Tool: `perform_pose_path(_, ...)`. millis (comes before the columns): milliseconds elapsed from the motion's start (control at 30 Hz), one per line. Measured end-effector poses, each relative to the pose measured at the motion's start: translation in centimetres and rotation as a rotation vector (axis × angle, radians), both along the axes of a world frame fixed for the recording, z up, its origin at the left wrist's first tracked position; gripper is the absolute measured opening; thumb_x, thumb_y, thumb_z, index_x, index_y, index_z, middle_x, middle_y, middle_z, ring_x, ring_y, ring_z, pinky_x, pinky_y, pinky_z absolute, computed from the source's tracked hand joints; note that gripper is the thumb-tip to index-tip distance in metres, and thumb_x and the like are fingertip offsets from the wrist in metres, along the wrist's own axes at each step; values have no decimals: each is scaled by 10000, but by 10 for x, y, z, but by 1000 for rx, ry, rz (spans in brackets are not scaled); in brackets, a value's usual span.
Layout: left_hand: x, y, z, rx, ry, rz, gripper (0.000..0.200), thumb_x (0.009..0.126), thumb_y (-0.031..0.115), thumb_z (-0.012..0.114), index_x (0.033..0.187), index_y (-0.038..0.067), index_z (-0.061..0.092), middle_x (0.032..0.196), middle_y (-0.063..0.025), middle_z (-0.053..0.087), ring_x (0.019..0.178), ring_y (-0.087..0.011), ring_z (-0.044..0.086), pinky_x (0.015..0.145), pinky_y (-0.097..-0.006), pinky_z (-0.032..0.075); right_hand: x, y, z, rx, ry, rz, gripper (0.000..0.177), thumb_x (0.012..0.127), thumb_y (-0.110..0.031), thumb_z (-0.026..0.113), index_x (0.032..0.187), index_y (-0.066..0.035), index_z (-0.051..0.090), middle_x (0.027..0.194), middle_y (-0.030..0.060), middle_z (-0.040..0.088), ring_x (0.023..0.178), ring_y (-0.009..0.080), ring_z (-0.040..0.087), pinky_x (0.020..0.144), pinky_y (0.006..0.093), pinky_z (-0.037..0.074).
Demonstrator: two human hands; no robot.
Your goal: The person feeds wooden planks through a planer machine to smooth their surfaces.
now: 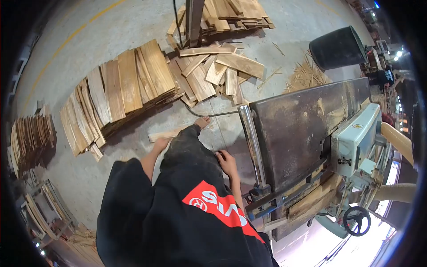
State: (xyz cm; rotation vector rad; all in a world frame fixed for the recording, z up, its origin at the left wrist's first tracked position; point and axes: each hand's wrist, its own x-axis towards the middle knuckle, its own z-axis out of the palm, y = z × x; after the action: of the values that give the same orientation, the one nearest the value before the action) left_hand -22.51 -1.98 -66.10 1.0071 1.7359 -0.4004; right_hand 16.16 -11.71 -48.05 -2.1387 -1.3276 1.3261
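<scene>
My left hand [161, 144] is beside my dark trouser leg, its fingers partly hidden. It overlaps the near edge of a narrow wooden board [168, 134] that lies low by the floor; I cannot tell whether the hand grips it. On the other side of the leg, my right hand [227, 162] rests against the dark cloth with loosely bent fingers and nothing in them. My foot [203, 122] shows beyond the trouser hem, close to a dark cable [218, 114] on the concrete.
A woodworking machine with a dark metal table [298, 129], chrome roller [252, 144] and pale control box [356, 140] stands at right. Stacked boards [120, 84] lie ahead left, with loose boards [213, 73] beside them. A black bin [338, 48] lies tipped near wood scraps [307, 74].
</scene>
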Motion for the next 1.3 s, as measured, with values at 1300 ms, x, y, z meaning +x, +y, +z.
perform_pose_path(1300,-35,223,-85,186,-255,1,726,700,223,959,1356,35,710,1416,-239,663,1375,-342,620,1165,-429,459,-96,342,-712,-223,854,-1121,776,832,-515,922,1460,-174,616,1432,10,613,1326,180,532,1033,375,447)
